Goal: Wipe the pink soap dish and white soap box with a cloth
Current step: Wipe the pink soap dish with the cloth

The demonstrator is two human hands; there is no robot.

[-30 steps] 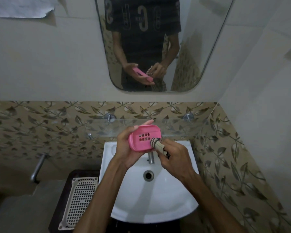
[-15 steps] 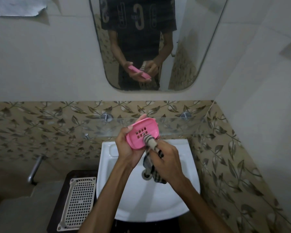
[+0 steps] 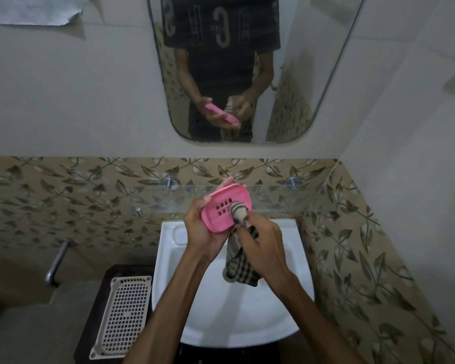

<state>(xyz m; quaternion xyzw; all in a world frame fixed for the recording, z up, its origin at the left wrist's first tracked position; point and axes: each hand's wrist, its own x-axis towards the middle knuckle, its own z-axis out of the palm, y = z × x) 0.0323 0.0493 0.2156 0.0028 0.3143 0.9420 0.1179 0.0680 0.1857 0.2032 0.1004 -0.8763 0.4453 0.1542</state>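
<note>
Head view, sink [image 3: 286,306], mirror [image 3: 313,74], white grid tray [image 3: 124,313]

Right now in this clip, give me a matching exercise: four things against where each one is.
Things:
1. pink soap dish
2. checked cloth
3. white grid tray
4. mirror

Places:
A. on the wall above the basin
B. on the dark stand left of the basin
C. held in the left hand
D. gripped by the right hand

Pairs: 1-C, 2-D, 3-B, 4-A
</note>
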